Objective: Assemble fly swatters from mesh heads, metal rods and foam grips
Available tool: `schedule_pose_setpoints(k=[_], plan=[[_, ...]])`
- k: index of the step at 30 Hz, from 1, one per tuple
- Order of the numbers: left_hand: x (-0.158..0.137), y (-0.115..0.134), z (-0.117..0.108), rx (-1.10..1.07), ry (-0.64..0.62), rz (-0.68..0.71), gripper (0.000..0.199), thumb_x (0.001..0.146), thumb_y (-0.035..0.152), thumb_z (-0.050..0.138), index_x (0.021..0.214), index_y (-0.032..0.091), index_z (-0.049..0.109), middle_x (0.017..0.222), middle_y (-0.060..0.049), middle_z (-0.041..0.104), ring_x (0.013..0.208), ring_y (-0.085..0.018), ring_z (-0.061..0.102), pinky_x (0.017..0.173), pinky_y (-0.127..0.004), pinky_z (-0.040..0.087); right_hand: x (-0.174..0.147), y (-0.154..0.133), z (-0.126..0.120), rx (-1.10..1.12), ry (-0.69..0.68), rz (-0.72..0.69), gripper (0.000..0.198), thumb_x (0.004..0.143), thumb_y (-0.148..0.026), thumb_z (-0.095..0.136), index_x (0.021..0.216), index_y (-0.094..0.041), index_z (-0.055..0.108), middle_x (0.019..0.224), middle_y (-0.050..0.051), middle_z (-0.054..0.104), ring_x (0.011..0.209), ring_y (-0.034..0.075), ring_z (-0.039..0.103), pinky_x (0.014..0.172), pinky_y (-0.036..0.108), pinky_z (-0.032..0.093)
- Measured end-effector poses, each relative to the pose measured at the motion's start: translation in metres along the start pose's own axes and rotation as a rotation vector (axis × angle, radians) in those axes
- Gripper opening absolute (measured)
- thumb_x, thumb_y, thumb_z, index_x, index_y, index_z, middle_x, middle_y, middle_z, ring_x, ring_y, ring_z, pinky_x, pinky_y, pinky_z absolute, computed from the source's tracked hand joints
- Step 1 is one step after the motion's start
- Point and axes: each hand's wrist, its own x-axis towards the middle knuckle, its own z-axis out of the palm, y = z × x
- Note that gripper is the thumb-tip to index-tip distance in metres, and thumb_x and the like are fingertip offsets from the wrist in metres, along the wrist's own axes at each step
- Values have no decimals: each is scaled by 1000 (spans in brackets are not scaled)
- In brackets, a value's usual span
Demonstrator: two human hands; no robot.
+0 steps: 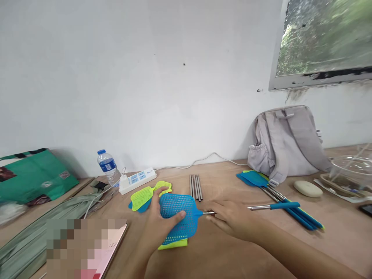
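A blue fly swatter (188,209) is held level across the middle of the table. My left hand (160,224) grips its perforated head, thumb on the near face. My right hand (232,217) is closed around the metal shaft beside the neck; the blue handle sticks out to the right. Beneath the head shows a yellow-green piece (174,244), mostly hidden. Behind my left hand lie loose yellow-green heads (142,198), with blue showing under them. Several metal rods (195,188) lie side by side beyond the head. A pile of blue and yellow-green swatters (302,217) rests to the right.
At the left are a green bag (37,176), a water bottle (107,166), a white power strip (138,180) and a tablet-like screen (113,248). A grey backpack (290,143) leans on the wall at the right, near a pale oval object (308,188) and a clear bowl (353,166).
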Motion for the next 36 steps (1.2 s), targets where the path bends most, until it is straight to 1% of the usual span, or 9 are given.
schedule_pose_setpoints(k=[3, 7, 9, 11, 13, 19, 25, 30, 36], plan=[[8, -4, -4, 58, 1, 195, 73, 61, 32, 65, 122, 27, 26, 109, -6, 48, 94, -23, 54, 74, -37, 48, -5, 4, 4, 29, -7, 91, 21, 84, -20, 42, 103, -19, 51, 98, 6, 62, 85, 16, 58, 68, 24, 43], [-3, 10, 9, 598, 53, 638, 41, 71, 23, 56, 112, 27, 49, 127, -8, 40, 117, -31, 37, 96, -52, 26, -10, 4, 11, -76, -14, 136, 19, 82, -17, 42, 98, -18, 53, 86, 5, 64, 71, 16, 60, 58, 24, 41], [-12, 20, 20, 803, -124, 814, 32, 74, 20, 51, 105, 25, 56, 122, -8, 49, 118, -32, 35, 99, -53, 17, -11, 1, 11, -93, -15, 102, 19, 83, -17, 42, 99, -18, 53, 86, 5, 64, 70, 16, 60, 56, 24, 41], [-17, 27, 32, 903, -312, 891, 28, 75, 14, 48, 99, 21, 60, 109, -9, 59, 113, -30, 42, 99, -51, 19, -12, -2, 9, -86, -17, 74, 20, 84, -18, 41, 99, -18, 53, 85, 4, 65, 70, 16, 61, 56, 24, 41], [-16, 29, 39, 951, -417, 916, 27, 76, 8, 43, 91, 20, 62, 97, -9, 64, 106, -27, 48, 98, -48, 21, -13, -3, 7, -84, -12, 54, 20, 84, -19, 41, 99, -19, 54, 82, 4, 65, 69, 16, 60, 57, 23, 41], [-1, 24, 47, 1017, -524, 974, 24, 78, 10, 42, 73, 19, 63, 75, -5, 66, 84, -22, 56, 92, -42, 26, -16, 7, 10, -133, 41, -79, 21, 85, -16, 38, 94, -20, 57, 81, 2, 65, 71, 13, 59, 58, 22, 40], [6, 29, 42, 984, -633, 846, 18, 79, 19, 47, 74, 21, 63, 75, -2, 65, 80, -19, 56, 76, -35, 36, -19, 14, 19, -300, 152, -124, 23, 84, -11, 39, 93, -21, 58, 87, 2, 64, 69, 12, 59, 54, 21, 37], [17, 20, 34, 959, -659, 836, 18, 78, 21, 49, 71, 20, 65, 72, -3, 65, 83, -19, 55, 83, -36, 32, -15, 16, 19, -236, 69, -68, 18, 86, -22, 42, 91, -21, 60, 80, 1, 65, 68, 12, 60, 55, 21, 40], [25, 6, 27, 943, -590, 922, 19, 77, 19, 49, 66, 21, 64, 70, -2, 65, 85, -18, 54, 95, -39, 24, -6, 20, 16, -120, -43, 4, 21, 86, -29, 43, 95, -22, 60, 83, 2, 68, 76, 15, 61, 63, 23, 42]])
